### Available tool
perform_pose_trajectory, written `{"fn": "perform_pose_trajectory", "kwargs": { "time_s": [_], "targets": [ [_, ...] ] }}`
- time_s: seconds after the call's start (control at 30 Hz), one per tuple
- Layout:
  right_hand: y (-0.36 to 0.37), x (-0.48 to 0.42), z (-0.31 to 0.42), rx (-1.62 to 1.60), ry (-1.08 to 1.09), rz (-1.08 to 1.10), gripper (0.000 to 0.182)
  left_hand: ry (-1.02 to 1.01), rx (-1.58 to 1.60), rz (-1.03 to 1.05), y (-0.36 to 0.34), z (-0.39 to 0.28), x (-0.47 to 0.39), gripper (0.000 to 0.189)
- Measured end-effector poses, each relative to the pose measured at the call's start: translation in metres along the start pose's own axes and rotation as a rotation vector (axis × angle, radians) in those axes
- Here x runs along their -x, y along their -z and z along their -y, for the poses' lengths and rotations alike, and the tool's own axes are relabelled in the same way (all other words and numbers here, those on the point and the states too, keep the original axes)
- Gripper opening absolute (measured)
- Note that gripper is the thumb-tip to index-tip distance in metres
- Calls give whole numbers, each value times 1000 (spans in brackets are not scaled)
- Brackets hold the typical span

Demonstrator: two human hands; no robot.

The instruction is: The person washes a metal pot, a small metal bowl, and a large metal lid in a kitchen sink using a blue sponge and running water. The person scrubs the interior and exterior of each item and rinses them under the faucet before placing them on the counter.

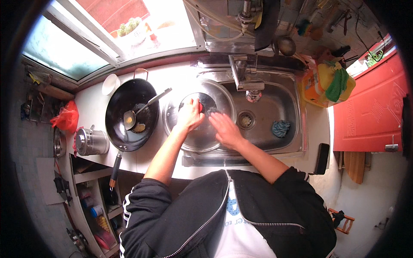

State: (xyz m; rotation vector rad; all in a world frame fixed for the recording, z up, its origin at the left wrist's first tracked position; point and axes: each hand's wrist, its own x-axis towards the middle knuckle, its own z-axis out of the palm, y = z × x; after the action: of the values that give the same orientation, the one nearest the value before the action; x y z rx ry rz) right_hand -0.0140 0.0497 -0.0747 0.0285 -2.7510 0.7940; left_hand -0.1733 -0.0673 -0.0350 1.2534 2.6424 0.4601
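A wide round metal pot lid (222, 96) lies over the left side of the stainless steel sink (274, 106). At its centre is a dark disc with a red-and-black knob (200, 106). My left hand (191, 114) grips that knob from above. My right hand (226, 129) is laid over the lid's right part, its fingers stretched toward the centre. By these fingertips shows a small dark fuzzy patch (211, 111), maybe a scourer; whether my fingers hold it is unclear. The chrome faucet (246, 77) stands just beyond the lid.
To the left sits a black wok (129, 96) holding a metal ladle (151, 103) and some food residue. A white bowl (111, 84) and lidded metal pot (93, 142) flank it. A blue cloth (280, 128) lies in the basin; a phone (322, 158) rests at the right edge.
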Motion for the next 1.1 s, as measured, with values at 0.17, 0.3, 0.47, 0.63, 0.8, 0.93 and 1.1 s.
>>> {"fn": "perform_pose_trajectory", "kwargs": {
  "time_s": [0.17, 0.3, 0.47, 0.63, 0.8, 0.93, 1.1],
  "targets": [
    [-10, -67, -34, 53, 18, -15, 60, 17, -7, 66, -1, -5, -5, 47],
    [-15, -87, -38, 34, 11, 29, 59, 32, -18, 48, -8, 2, -5, 51],
    [3, -32, -18, -62, 25, 53, 59, 128, -25, 133, -1, -3, 0, 56],
    [9, -29, -26, -94, 77, 49, 56, 116, -37, 119, -5, -3, 0, 55],
    [-25, -98, -56, -231, 130, 103, 47, 126, 29, 87, -5, -4, -2, 49],
    [-24, -128, -58, -251, 105, 220, 45, 169, 8, 61, -9, -2, -3, 47],
    [-20, -102, -58, -155, -24, 16, 48, 98, -38, -29, -20, -2, -2, 54]
  ]
}}
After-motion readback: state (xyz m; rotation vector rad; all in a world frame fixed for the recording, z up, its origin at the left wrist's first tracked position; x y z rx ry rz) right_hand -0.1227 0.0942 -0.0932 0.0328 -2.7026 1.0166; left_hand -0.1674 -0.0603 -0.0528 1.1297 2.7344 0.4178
